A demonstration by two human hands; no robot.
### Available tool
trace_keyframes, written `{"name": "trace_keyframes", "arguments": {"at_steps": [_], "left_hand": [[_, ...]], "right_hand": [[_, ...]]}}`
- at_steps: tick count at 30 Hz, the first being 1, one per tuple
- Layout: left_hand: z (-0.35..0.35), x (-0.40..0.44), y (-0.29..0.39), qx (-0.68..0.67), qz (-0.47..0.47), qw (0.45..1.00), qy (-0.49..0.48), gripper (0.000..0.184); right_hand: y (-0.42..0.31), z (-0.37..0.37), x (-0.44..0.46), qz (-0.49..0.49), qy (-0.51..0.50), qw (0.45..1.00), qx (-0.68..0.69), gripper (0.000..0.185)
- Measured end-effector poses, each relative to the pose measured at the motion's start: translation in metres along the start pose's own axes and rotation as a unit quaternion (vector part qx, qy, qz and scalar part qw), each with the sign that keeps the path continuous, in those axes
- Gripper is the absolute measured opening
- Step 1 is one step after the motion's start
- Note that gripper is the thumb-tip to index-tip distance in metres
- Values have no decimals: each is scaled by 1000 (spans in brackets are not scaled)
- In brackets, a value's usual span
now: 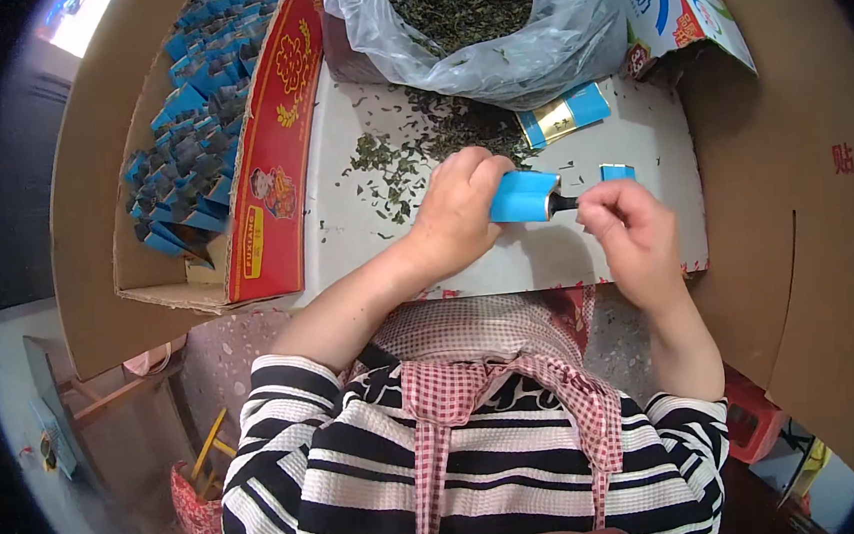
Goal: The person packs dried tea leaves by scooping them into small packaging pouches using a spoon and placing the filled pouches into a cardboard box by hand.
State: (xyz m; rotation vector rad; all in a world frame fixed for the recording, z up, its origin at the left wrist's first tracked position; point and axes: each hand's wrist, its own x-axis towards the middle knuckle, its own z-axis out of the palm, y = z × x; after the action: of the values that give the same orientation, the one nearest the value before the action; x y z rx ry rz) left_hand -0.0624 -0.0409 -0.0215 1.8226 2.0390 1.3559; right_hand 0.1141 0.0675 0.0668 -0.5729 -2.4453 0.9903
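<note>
My left hand (pixel 455 210) grips a blue packet (pixel 522 197) above the white tabletop (pixel 346 258), its open end turned to the right. At that end my right hand (pixel 633 236) pinches a narrow dark piece (pixel 564 203) that reaches into the packet's mouth; I cannot make out its kind. Another blue packet with a gold panel (pixel 561 118) lies flat beyond my hands. A small blue piece (pixel 617 171) shows just behind my right fingers. Loose dried tea leaves (pixel 384 170) are scattered to the left of and beyond my left hand.
A clear plastic bag (pixel 580 39) full of tea leaves stands at the back. To the left, a red cardboard box (pixel 275 179) holds many blue packets (pixel 188 155). A cut milk carton (pixel 682 6) sits at the back right. Brown cardboard (pixel 778 139) borders the right side.
</note>
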Motion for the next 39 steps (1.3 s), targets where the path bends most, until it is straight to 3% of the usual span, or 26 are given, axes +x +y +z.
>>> {"name": "trace_keyframes", "arguments": {"at_steps": [2, 3, 5, 8, 15, 19, 21, 22, 23, 24, 26, 29, 30, 32, 35, 39], "left_hand": [[0, 1, -1, -21, -5, 1000, -8, 46], [0, 1, -2, -41, -10, 999, -19, 44], [-3, 3, 1, -65, -29, 997, -27, 42], [-6, 6, 0, -115, -66, 990, -50, 42], [-21, 13, 0, -228, -139, 960, -87, 51], [-31, 13, -5, -269, -129, 947, -118, 59], [-36, 13, -8, -350, -179, 906, -156, 66], [-34, 11, -12, -425, -219, 866, -145, 65], [-32, 9, -17, -425, -219, 866, -144, 65], [-30, 8, -21, -374, -178, 901, -125, 65], [-29, 8, -25, -322, -136, 931, -105, 65], [-29, 8, -28, -268, -102, 957, -50, 61], [-28, 7, -30, -254, -95, 962, -26, 59], [-27, 7, -32, -241, -89, 966, 1, 58], [-27, 7, -34, -242, -125, 962, 13, 56], [-26, 6, -40, -239, -111, 963, 56, 54]], "right_hand": [[5, 1, 9, 206, -15, 955, 214, 6], [5, 2, 15, 205, -16, 955, 212, 6], [5, 2, 26, 305, -7, 913, 270, 8], [3, 1, 36, 342, -8, 885, 315, 10], [-2, -3, 52, 359, -30, 868, 342, 12], [-2, 2, 56, 342, -50, 882, 321, 12], [-1, 6, 58, 326, -62, 892, 308, 11], [-1, 7, 58, 274, -73, 916, 283, 11], [-1, 8, 58, 221, -83, 937, 258, 10], [-2, 10, 58, 221, -83, 937, 256, 10], [-3, 13, 59, 99, -109, 974, 175, 9], [-6, 11, 66, 90, -117, 974, 170, 9], [-7, 10, 70, 90, -117, 974, 169, 9], [-7, 10, 77, 225, -96, 935, 259, 9], [-2, 14, 79, 290, -90, 889, 342, 11], [-2, -1, 93, 297, -93, 879, 362, 12]]}}
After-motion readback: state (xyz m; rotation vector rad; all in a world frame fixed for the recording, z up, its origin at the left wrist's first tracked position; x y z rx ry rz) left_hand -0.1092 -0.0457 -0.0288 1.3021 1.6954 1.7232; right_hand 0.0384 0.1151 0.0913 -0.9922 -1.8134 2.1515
